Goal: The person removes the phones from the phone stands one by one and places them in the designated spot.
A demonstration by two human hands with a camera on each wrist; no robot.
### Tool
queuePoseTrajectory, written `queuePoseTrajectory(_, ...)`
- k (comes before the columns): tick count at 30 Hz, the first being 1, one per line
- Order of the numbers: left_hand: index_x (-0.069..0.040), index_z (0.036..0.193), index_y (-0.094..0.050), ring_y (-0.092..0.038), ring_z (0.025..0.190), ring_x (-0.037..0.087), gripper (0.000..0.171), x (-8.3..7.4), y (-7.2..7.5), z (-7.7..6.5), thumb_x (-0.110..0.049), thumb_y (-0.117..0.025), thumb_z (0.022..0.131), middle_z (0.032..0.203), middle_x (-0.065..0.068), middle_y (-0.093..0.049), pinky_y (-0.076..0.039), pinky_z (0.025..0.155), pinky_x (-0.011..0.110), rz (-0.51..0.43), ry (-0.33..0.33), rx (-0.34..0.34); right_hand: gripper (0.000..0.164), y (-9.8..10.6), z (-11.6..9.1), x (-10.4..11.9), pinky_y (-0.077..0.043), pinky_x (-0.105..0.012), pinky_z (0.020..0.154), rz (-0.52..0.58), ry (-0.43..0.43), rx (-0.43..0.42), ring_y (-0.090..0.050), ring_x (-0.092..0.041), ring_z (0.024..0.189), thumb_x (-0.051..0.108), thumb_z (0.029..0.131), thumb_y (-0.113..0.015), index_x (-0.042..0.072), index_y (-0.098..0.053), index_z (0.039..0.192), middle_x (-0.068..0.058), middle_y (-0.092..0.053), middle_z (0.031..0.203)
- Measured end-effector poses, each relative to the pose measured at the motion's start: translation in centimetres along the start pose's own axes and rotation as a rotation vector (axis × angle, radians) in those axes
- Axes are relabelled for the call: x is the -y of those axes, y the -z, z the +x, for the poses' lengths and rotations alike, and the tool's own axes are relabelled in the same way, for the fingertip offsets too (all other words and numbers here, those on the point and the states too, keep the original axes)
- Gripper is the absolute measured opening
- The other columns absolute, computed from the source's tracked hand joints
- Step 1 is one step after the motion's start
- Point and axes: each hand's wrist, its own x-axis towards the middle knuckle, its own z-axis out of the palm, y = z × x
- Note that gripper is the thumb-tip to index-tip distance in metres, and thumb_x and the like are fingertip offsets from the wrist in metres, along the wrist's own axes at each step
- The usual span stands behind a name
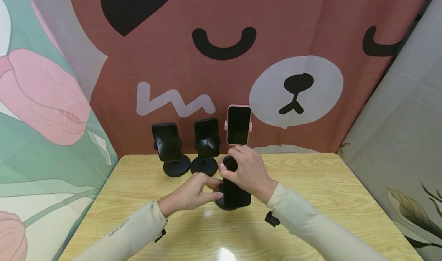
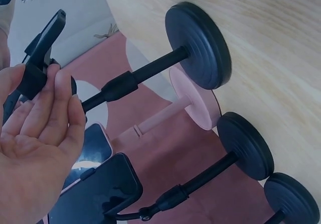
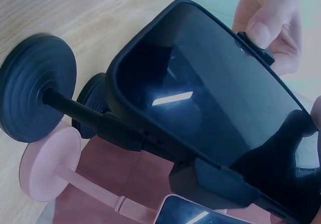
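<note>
Phone [image 1: 236,197] sits in the clamp [image 3: 213,184] of a black stand [image 3: 37,91], fingers of the right hand [image 1: 250,169] gripping one end, of the left hand [image 1: 189,194] pinching the clamp; crooked seating could drop it.

Bright, even light; white glare marks the near tabletop [image 1: 310,172], a pale streak crosses the phone screen [image 3: 205,83]; wrist views look bluish, hazy.

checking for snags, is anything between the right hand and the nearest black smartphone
Nothing visible: the right hand holds the black smartphone directly by its far end, while the left hand pinches a clamp arm.
</note>
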Motion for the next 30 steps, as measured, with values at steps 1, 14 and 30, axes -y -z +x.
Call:
queuePoseTrajectory(1,-0.006,0.119,-0.075,-0.071,0.113,0.021,0.03,0.0,0.03,0.02,-0.025,-0.071,0.096,0.117,0.008,-0.076,-0.059,0.096,0.042,0.001,-0.005,0.001,0.018,0.06,-0.04,-0.06,-0.042,-0.021,0.054,0.007,0.002,-0.002,-0.051,-0.014,0.07,0.029,0.084,-0.075,0.012,-0.066,0.083,0.0,-0.064,0.078)
queuePoseTrajectory(14,-0.009,0.125,-0.073,-0.073,0.106,0.016,0.033,0.45,0.32,0.01,-0.025,-0.07,0.097,0.123,0.005,-0.074,-0.06,0.092,0.037,-0.015,-0.008,0.009,0.019,0.6,-0.1,-0.34,-0.04,-0.021,0.055,0.084,0.042,-0.002,-0.046,-0.011,0.067,0.027,0.084,-0.075,0.013,-0.063,0.081,0.002,-0.058,0.075)
queuePoseTrajectory(30,-0.009,0.126,-0.072,-0.074,0.104,0.015,0.033,0.76,0.26,0.04,-0.024,-0.07,0.097,0.119,0.005,-0.076,-0.06,0.092,0.035,-0.03,-0.012,0.01,0.016,0.8,-0.21,-0.49,-0.036,-0.019,0.053,0.133,0.063,0.017,-0.043,-0.008,0.064,0.026,0.083,-0.074,0.013,-0.064,0.08,0.003,-0.056,0.071)
